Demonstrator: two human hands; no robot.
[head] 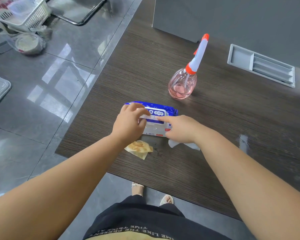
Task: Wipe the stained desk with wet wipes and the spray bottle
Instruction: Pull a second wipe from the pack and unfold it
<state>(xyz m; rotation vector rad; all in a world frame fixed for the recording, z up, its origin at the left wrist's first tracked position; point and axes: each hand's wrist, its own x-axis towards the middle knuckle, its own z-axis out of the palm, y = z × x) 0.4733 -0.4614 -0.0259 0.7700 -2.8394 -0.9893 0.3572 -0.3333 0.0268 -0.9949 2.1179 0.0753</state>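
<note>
Blue wipes pack [163,110] lies near the desk's [223,135] left edge. Our left hand [128,124] grips it, our right hand [180,129] fingers the flap, clutching a fresh wipe [190,146]. Resealing, we reckon; next, wipe flat on stains.

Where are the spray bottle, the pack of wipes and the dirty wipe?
spray bottle [182,84]: head view, pink round body.
pack of wipes [171,110]: head view, blue upper edge.
dirty wipe [139,148]: head view, stained middle.
</note>
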